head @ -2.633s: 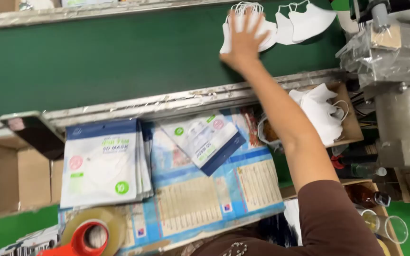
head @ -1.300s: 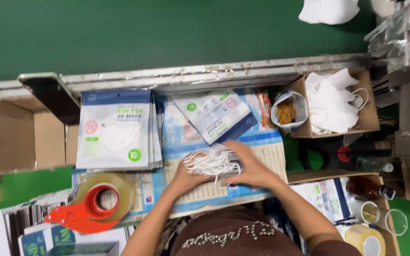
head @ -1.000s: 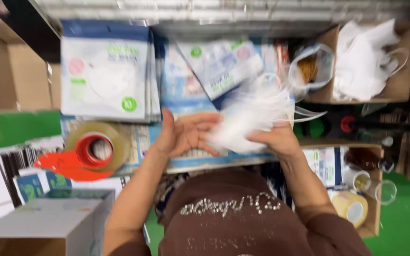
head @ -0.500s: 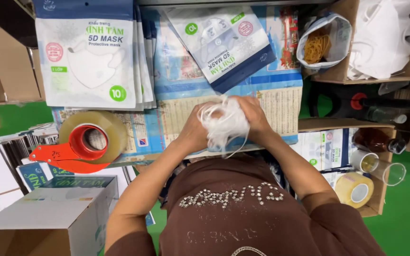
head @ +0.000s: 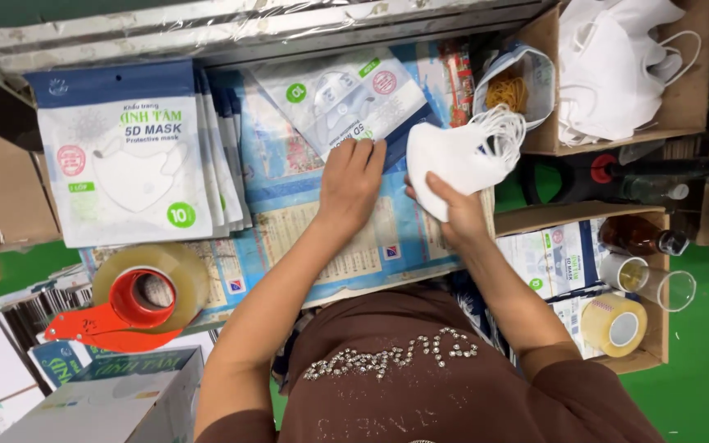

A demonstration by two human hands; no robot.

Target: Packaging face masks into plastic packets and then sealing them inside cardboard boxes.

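right hand (head: 457, 215): grip on mask stack (head: 453, 156) | loops point upper-right

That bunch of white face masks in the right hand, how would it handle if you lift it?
The stack of white masks probably feels light and soft: the right hand alone holds it. Its ear loops fan loose, so they could snag, and the layers may slide apart.

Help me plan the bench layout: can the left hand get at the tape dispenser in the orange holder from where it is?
Probably yes. The left hand rests on a mask pouch, holding nothing, and the tape dispenser lies on the same side with only flat printed sheets between.
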